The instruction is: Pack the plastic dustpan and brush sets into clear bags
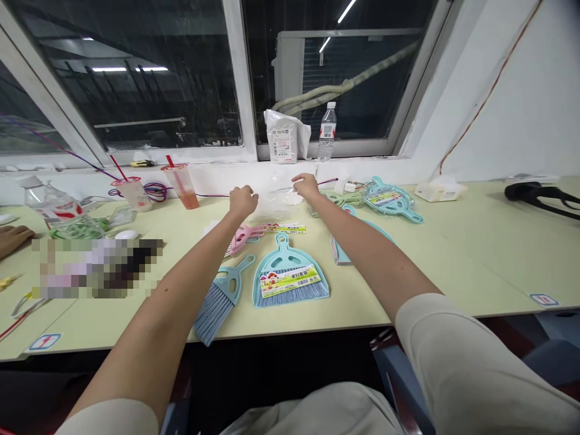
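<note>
My left hand (243,201) and my right hand (307,186) reach to the back of the table, with a clear plastic bag (275,204) stretched between them. Both hands have curled fingers and pinch the bag's sides. Nearer to me lies a light blue dustpan (270,264) with a brush and a printed card (290,281) in it. Left of it a loose blue brush (220,299) rests with its bristles toward the table edge. A pink dustpan set (242,238) lies behind, partly hidden by my left arm. Another blue dustpan (343,251) is partly covered by my right arm.
A bagged blue set (390,198) and a green one (344,199) lie at the right back. Two drink cups (182,186) and a large bottle (49,202) stand left. A water bottle (327,133) and white package (284,139) are on the sill. Another person's hand (16,238) shows far left.
</note>
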Available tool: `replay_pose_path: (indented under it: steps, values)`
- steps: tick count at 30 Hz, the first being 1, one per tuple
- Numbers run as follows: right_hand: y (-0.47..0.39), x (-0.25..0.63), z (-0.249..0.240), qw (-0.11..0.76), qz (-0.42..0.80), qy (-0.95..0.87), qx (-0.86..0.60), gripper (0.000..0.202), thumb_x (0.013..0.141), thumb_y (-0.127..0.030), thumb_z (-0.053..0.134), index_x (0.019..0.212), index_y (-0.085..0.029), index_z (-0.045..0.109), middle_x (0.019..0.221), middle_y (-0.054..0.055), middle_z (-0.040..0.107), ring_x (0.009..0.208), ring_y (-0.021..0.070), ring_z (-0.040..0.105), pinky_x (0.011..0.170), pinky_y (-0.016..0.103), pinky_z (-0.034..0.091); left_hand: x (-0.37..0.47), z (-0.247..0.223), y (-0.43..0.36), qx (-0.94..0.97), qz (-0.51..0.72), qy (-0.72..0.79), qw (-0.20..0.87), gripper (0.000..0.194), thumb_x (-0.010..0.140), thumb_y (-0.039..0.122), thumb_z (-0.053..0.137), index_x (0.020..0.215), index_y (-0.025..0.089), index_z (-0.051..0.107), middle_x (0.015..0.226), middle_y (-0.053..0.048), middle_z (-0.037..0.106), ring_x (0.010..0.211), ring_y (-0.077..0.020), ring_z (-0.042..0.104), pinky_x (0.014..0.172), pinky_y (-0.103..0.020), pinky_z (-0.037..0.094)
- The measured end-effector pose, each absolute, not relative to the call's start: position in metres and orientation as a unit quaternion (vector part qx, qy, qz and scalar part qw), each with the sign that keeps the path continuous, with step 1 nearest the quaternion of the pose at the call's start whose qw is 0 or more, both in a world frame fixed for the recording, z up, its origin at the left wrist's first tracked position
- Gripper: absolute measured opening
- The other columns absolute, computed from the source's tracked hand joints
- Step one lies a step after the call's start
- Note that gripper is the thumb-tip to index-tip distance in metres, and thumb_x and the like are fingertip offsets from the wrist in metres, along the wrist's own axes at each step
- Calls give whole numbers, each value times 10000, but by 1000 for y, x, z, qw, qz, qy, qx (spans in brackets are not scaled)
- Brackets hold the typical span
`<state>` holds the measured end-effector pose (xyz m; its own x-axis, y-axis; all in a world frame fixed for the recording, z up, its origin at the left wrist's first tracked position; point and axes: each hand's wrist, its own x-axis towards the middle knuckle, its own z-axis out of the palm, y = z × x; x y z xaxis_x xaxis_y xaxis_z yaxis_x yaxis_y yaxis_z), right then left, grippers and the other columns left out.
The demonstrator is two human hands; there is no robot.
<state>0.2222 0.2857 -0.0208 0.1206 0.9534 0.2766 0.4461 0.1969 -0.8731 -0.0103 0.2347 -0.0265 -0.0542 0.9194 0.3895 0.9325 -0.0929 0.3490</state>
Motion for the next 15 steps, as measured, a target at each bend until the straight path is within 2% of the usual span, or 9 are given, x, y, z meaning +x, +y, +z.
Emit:
replay_pose_path:
  steps: [2, 3, 6, 8, 11, 15]
  values:
    - [286, 236, -2, 540, 316, -578, -524, 320, 774, -53, 599, 1061, -147, 707, 835, 47, 660, 804, 194, 683, 764, 317, 556, -4, -13, 223, -655, -330, -680, 0, 272, 952, 348, 586, 1110, 153, 692, 1182, -200, 693, 1244, -335, 574, 1089, -498, 438]
    - [284, 245, 9, 569, 336, -567, -492, 321, 778, -57, 609, 1075, -153, 684, 826, 40, 645, 790, 187, 684, 750, 318, 562, 1, -5, 215, -651, -352, -671, -45, 247, 957, 348, 591, 1084, 163, 692, 1157, -179, 707, 1182, -322, 615, 1052, -485, 476]
    - [260, 274, 37, 625, 370, -577, -373, 328, 813, -95, 654, 1118, -210, 621, 843, 19, 618, 827, 174, 681, 774, 339, 578, 16, 17, 188, -626, -409, -614, -253, 308, 986, 430, 581, 1094, 150, 649, 1128, -181, 711, 986, -288, 710, 886, -441, 574]
    - [232, 289, 45, 653, 377, -577, -316, 320, 847, -129, 651, 1138, -247, 591, 858, 11, 604, 901, 185, 683, 793, 356, 585, 26, 28, 169, -590, -435, -572, -368, 415, 975, 510, 607, 1182, 151, 591, 1177, -207, 689, 951, -287, 738, 831, -427, 602]
    - [184, 300, 33, 674, 381, -568, -279, 336, 831, -163, 690, 1118, -283, 562, 884, 4, 593, 987, 205, 681, 812, 369, 604, 39, 34, 146, -534, -468, -518, -477, 485, 965, 522, 625, 1278, 172, 505, 1213, -229, 676, 981, -306, 756, 838, -452, 624]
    - [141, 299, -7, 656, 434, -556, -268, 420, 726, -126, 736, 1067, -290, 555, 886, -22, 599, 961, 190, 701, 869, 382, 619, 50, 26, 125, -528, -490, -471, -509, 326, 958, 350, 655, 1198, 171, 524, 1191, -214, 703, 1042, -290, 754, 909, -453, 618]
